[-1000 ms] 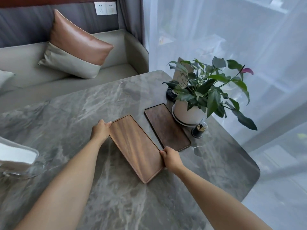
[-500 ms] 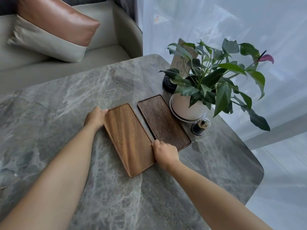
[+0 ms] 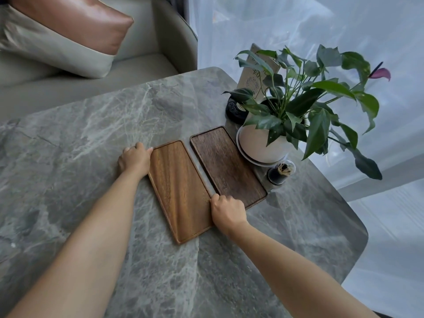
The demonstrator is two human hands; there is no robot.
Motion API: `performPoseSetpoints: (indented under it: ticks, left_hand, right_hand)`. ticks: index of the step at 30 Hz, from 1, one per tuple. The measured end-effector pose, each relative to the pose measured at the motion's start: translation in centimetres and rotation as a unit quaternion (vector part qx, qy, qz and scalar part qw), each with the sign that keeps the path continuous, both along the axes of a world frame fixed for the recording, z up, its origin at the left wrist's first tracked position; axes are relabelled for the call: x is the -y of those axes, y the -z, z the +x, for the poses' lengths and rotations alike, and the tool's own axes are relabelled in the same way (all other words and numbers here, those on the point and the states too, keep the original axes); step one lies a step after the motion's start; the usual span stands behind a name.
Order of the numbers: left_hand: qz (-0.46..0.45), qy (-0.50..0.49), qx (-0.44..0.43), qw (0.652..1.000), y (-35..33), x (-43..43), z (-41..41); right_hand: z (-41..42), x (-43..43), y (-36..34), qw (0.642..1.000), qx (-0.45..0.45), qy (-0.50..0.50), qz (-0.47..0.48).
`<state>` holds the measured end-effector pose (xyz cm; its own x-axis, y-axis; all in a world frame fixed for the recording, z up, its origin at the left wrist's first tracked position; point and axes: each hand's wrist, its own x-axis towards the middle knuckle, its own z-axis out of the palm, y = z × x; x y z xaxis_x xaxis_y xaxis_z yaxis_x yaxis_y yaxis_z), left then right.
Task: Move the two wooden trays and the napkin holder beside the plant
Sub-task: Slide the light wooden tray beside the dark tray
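Two wooden trays lie side by side on the grey marble table (image 3: 91,138). The lighter tray (image 3: 181,189) is on the left, and the darker tray (image 3: 227,166) sits between it and the plant (image 3: 298,104) in its white pot. My left hand (image 3: 134,159) grips the lighter tray's far left corner. My right hand (image 3: 227,211) grips its near right edge, touching the gap between the two trays. The napkin holder is out of view.
A small jar of toothpicks (image 3: 280,172) stands just in front of the pot. A black round item (image 3: 236,110) and a card sign (image 3: 257,74) sit behind the plant. A sofa with a brown cushion (image 3: 68,33) borders the table's far side. Sheer curtains hang on the right.
The lighter tray has slid right and turned until it lies parallel to the darker tray, almost touching. The napkin holder at the left has dropped out of view as my head turned.
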<state>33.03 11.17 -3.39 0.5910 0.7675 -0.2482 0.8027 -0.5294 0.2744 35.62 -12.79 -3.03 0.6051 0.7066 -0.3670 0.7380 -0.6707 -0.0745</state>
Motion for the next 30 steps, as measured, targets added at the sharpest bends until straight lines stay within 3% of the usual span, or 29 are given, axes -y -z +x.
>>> performPoseSetpoints:
  ticks: [8, 21, 30]
  left_hand:
    - [0.002, 0.005, 0.018, 1.0, 0.5, 0.7, -0.3]
    - [0.027, 0.095, -0.044, 0.994, 0.0, 2.2, -1.5]
    - [0.037, 0.101, -0.068, 0.992, -0.2, 3.2, -0.9]
  right_hand:
    - [0.0, -0.5, -0.1, 0.999, -0.021, 0.034, 0.0]
    - [0.3, 0.0, -0.3, 0.991, 0.003, 0.122, 0.053]
    - [0.5, 0.6, -1.0, 0.995, -0.005, 0.1, 0.023]
